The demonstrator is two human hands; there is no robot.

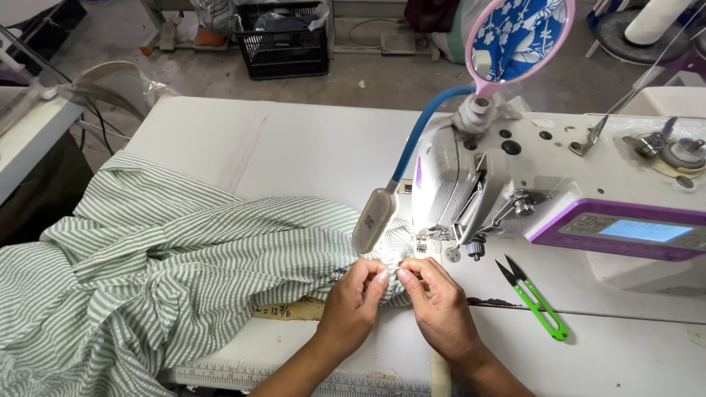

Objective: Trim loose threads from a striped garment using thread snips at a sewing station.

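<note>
A green-and-white striped fabric [169, 265] lies bunched over the left half of the white sewing table [309, 147]. Its gathered end reaches under the needle area of the white sewing machine [515, 176]. My left hand [353, 301] and my right hand [437, 301] meet just in front of the presser foot, both pinching the gathered edge of the striped fabric between fingertips. A small lamp on a blue flexible neck [375, 217] hangs just above my left hand.
Green-handled thread snips [533, 298] lie on the table right of my right hand. A purple control panel [625, 231] sits on the machine. A ruler strip [294, 378] runs along the front edge. A black crate [283, 44] stands on the floor behind.
</note>
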